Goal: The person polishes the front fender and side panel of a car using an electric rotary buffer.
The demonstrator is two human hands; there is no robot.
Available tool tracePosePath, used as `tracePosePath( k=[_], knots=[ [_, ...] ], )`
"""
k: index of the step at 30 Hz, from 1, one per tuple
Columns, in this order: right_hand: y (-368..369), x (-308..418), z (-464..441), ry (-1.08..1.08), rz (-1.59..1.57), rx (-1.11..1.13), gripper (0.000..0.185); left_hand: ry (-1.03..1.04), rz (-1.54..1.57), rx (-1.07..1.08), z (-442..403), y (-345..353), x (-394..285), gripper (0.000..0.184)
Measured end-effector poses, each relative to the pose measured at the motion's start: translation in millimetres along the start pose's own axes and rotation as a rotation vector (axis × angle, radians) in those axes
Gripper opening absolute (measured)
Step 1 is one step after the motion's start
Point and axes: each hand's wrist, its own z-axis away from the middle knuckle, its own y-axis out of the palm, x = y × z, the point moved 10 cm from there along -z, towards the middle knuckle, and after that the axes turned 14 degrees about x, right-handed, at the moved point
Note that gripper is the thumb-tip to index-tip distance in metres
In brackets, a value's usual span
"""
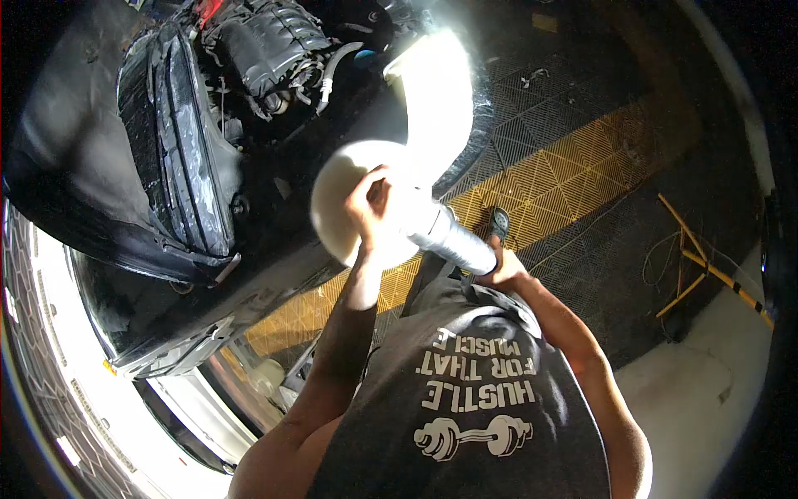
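A round white pad (328,204), apparently a buffing pad, sits on the head of a polisher-like power tool (455,239) with a silver cylindrical body. My right hand (505,271) is wrapped around the rear end of that body. Over the pad's face is my left hand (368,208), its fingers curled and the thumb close to the index finger. Glare washes out the tool's head and whatever the left fingers may pinch. Beyond the tool, a curved body panel (436,108) shines brightly white under the light.
To the left stands a dark car with its engine (270,50) exposed and a black panel (179,141) beside it. Black and yellow floor tiles (573,175) run underfoot. A yellow stand (702,262) with a cable is at right. Lower left is a white vehicle (187,403).
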Motion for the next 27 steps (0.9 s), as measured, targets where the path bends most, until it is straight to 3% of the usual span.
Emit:
tracePosePath(
  k=[2, 5, 9, 11, 12, 13, 16, 18, 21, 22, 23, 24, 27],
  knots=[
    [-18, -12, -2, -0.069, -0.054, -0.118, 0.049, 0.006, 0.022, 0.013, -19, 14, 6, 0.018],
    [-33, 14, 7, 0.074, -0.078, -0.065, 0.046, 0.016, 0.025, 0.036, -30, 15, 4, 0.019],
    [-28, 53, 5, -0.011, 0.08, -0.025, 0.041, 0.024, 0.032, -0.064, -6, -34, 9, 0.016],
    [-11, 67, 1, 0.093, 0.164, 0.103, 0.044, 0.033, 0.001, -0.119, 16, -75, 11, 0.017],
    [-7, 89, 2, 0.046, 0.229, 0.103, 0.051, 0.029, 0.1, -0.185, 32, -100, 27, 0.018],
    [-1, 98, 3, -0.1, 0.386, -0.01, 0.055, -0.039, -0.007, -0.24, 44, -118, 7, 0.027],
    [10, 163, 9, -0.196, 0.249, 0.243, 0.05, 0.063, -0.232, -0.218, 55, -167, -1, 0.029],
    [14, 178, 10, -0.24, 0.271, 0.269, 0.053, -0.07, -0.064, -0.306, 65, -186, 7, 0.039],
    [10, 179, 19, -0.26, 0.38, 0.172, 0.053, 0.022, -0.218, -0.215, 54, -173, -5, 0.037],
    [2, 187, 23, -0.275, 0.447, 0.103, 0.052, 0.211, -0.65, -0.13, 47, -154, -32, 0.035],
    [-5, 172, 23, -0.103, 0.378, 0.195, 0.045, 0.212, -0.649, -0.136, 45, -148, -31, 0.035],
    [-11, 167, 25, -0.064, 0.4, 0.167, 0.041, 0.104, -0.485, -0.162, 41, -143, -20, 0.033],
    [-34, 156, 34, 0.011, 0.416, 0.113, 0.041, 0.202, -0.366, -0.114, 21, -122, -6, 0.012]
  ],
)
